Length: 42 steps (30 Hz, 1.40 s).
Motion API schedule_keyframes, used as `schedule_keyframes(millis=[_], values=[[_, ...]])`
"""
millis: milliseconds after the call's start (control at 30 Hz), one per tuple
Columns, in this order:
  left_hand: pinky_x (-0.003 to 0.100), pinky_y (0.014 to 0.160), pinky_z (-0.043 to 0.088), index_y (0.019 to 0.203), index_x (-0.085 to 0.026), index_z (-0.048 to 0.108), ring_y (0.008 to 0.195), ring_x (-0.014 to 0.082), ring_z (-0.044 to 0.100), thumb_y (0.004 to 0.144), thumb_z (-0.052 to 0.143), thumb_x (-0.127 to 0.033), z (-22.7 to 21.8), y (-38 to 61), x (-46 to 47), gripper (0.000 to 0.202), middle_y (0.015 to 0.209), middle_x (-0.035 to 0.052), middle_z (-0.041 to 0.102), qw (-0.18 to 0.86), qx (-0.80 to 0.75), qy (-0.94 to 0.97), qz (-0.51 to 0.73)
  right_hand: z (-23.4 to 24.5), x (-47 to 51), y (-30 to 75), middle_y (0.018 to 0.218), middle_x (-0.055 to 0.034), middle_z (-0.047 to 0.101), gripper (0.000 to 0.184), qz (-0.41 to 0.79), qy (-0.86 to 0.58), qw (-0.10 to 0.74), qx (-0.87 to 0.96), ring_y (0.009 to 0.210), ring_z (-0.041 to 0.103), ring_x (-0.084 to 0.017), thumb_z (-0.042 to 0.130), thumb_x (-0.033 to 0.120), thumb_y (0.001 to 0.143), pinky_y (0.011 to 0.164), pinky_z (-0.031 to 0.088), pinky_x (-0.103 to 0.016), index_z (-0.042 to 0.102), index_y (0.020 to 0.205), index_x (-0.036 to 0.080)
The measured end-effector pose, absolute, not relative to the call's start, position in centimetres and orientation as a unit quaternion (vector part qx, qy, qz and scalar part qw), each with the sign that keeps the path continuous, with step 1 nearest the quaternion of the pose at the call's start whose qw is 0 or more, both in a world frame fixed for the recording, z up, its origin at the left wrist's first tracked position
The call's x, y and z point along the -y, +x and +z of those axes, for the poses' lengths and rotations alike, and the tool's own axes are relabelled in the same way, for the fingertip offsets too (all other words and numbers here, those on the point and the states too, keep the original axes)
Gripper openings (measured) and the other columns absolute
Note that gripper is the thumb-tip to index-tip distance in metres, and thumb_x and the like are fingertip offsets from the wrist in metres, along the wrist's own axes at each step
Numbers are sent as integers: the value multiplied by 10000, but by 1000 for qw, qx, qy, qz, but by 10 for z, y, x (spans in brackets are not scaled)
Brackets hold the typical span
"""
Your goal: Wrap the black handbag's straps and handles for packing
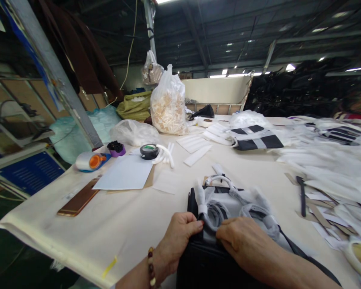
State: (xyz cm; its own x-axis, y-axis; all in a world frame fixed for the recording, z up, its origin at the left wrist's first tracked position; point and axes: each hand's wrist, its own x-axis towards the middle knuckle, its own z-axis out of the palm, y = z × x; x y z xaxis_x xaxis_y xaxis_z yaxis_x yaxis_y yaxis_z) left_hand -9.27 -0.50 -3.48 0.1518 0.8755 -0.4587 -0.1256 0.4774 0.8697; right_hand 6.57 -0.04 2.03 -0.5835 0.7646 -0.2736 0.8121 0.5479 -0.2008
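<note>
A black handbag (pixel 210 261) stands at the table's front edge, close to me. White wrapping covers its handles (pixel 219 178), and coiled straps in clear film (pixel 218 212) lie at its top. My left hand (pixel 180 235), with a beaded bracelet on the wrist, pinches the bag's upper left edge between thumb and fingers. Curled over the near rim of the same bag is my right hand (pixel 243 239), closed, its fingertips hidden behind the hand and the rim.
Left on the table are a brown phone-like slab (pixel 78 198), white paper (pixel 126 172), black tape (pixel 149 151) and a clear tape roll (pixel 88 161). A stuffed plastic bag (pixel 170 106) stands behind. Another black bag (pixel 255 138), a dark strip-like tool (pixel 301 196) and white wrapping (pixel 333 168) lie right.
</note>
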Motion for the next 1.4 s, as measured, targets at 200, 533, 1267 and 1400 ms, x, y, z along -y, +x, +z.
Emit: schedule_keyframes(millis=[200,533,1267,1400], values=[[207,444,207,513,-147,474,420,63,331,478,713,-381,-39,-93,2,337,436,-49,422,685,-521,337,381,12,-10,61,706,-89,695,229,-149,439,61,-884,629,616,-190,461,123,743,513,273,-267,675,674,165],[207,601,299,657,-105,651,611,99,429,566,568,-164,-33,-125,1,137,629,8,543,733,-427,445,288,6,-8,71,655,-12,618,201,-185,371,-43,-909,607,521,-101,443,69,717,558,312,-209,602,639,164],[283,762,408,826,-176,712,761,177,518,718,617,-291,-55,-125,-13,184,751,18,635,698,-333,587,243,4,-10,44,743,-119,695,235,-108,422,-15,-900,630,629,-210,471,139,680,456,264,-292,690,762,115],[277,718,414,827,-153,707,722,188,546,675,659,-352,-59,-120,-9,255,669,19,626,729,-361,511,277,6,-8,47,730,-111,692,191,-114,424,-14,-899,626,618,-199,495,166,709,461,269,-286,680,724,122]])
